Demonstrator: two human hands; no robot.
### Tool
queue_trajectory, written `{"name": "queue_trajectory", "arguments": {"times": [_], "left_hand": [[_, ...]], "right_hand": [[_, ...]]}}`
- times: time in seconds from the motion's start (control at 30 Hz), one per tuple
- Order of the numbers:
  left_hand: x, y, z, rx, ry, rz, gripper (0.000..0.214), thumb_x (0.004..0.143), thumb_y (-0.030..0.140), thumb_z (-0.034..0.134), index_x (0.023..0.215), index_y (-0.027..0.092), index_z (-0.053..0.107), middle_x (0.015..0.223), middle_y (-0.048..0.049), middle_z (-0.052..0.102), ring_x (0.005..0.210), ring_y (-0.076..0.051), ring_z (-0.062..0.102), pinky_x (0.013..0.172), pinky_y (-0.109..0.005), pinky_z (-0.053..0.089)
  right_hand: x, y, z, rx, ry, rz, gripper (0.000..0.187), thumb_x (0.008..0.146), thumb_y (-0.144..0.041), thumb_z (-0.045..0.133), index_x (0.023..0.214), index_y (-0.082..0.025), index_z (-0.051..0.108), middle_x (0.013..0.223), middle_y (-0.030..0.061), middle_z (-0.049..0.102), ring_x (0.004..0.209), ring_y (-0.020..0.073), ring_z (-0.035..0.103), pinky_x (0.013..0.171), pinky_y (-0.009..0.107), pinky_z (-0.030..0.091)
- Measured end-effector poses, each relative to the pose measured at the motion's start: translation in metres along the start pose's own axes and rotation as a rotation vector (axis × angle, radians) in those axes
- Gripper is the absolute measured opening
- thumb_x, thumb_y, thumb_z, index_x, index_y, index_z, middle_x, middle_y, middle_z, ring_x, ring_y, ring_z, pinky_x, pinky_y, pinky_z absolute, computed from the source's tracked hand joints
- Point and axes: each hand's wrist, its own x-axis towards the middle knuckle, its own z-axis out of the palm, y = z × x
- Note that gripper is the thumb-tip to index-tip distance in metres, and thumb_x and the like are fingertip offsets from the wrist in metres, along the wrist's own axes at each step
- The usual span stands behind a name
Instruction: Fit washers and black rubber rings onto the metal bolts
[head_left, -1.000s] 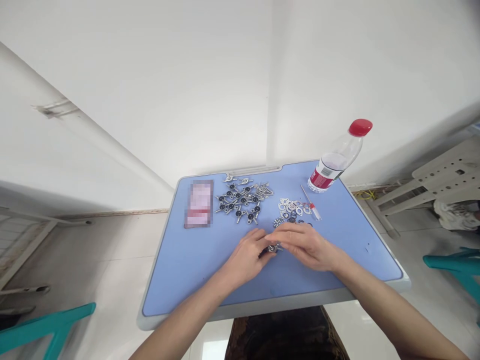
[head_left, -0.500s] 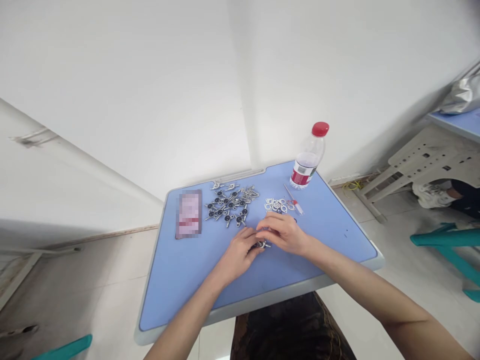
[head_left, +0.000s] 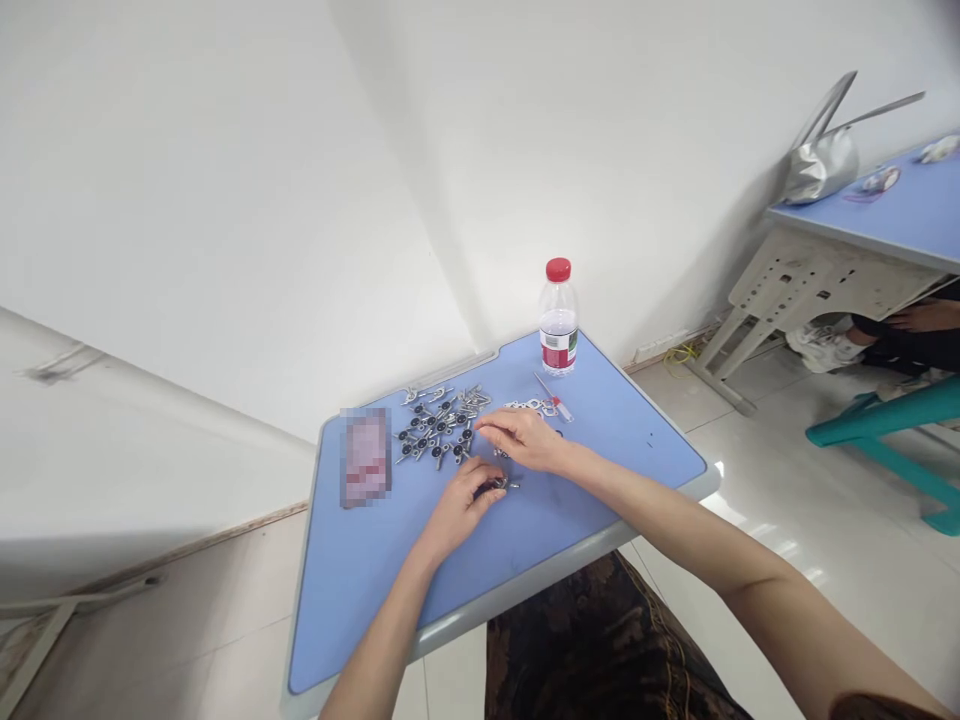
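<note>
Head view, left hand (head_left: 457,512) gripping silver wing bolt (head_left: 502,484) with dark washer, right hand (head_left: 525,440) open

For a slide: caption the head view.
Left hand grips a wing bolt, right hand beside the pile, on a blue desk.

Left hand (head_left: 457,512) at a small metal fitting (head_left: 501,484), right hand (head_left: 523,440) near washers (head_left: 531,405)

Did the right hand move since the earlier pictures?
Yes. The right hand has moved toward the pile of wing bolts, and its fingertips are now right by the pile's edge.
</note>
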Motion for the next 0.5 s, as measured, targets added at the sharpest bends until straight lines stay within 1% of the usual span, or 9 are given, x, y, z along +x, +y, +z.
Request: {"name": "queue_trajectory", "arguments": {"times": [0.1,0.2,0.27,0.37,0.5], "left_hand": [[-0.001,0.0,0.005,0.058,0.062,0.012,0.014,0.091,0.028,0.056,0.097,0.019,0.063,0.096,-0.0047,0.06,0.091,-0.018,0.058,0.086,-0.036,0.048],[-0.001,-0.001,0.008,0.08,0.11,0.008,0.014,0.09,0.029,0.058,0.099,0.02,0.065,0.098,-0.0046,0.06,0.093,-0.018,0.058,0.087,-0.036,0.049],[-0.002,-0.002,0.009,0.07,0.116,0.015,0.015,0.089,0.029,0.059,0.099,0.02,0.066,0.1,-0.0046,0.061,0.096,-0.018,0.059,0.088,-0.035,0.049],[-0.003,-0.002,0.009,0.057,0.115,0.015,0.016,0.089,0.029,0.061,0.1,0.02,0.067,0.099,-0.0044,0.061,0.095,-0.018,0.059,0.087,-0.034,0.049],[-0.003,-0.001,0.008,0.056,0.107,-0.006,0.018,0.088,0.032,0.062,0.101,0.02,0.067,0.098,-0.0047,0.061,0.093,-0.018,0.059,0.085,-0.035,0.05]], "right_hand": [[-0.001,-0.003,-0.007,0.043,-0.041,-0.036,0.027,0.098,-0.024,0.042,0.105,-0.015,0.067,0.086,0.006,0.068,0.075,0.0141,0.062,0.071,0.026,0.049],[-0.003,-0.005,-0.014,0.132,-0.061,-0.044,0.028,0.098,-0.026,0.044,0.107,-0.015,0.068,0.086,0.0063,0.069,0.074,0.0138,0.064,0.066,0.026,0.05],[-0.005,-0.006,-0.017,0.17,-0.065,-0.064,0.027,0.097,-0.027,0.046,0.105,-0.016,0.069,0.082,0.0053,0.071,0.075,0.0142,0.064,0.067,0.026,0.051],[-0.007,-0.007,-0.02,0.199,-0.068,-0.079,0.025,0.097,-0.027,0.048,0.103,-0.017,0.07,0.082,0.0053,0.071,0.075,0.014,0.064,0.067,0.026,0.051],[-0.01,-0.011,-0.021,0.178,-0.089,-0.051,0.024,0.096,-0.025,0.049,0.105,-0.017,0.069,0.086,0.006,0.071,0.069,0.0125,0.063,0.063,0.025,0.051]]}}
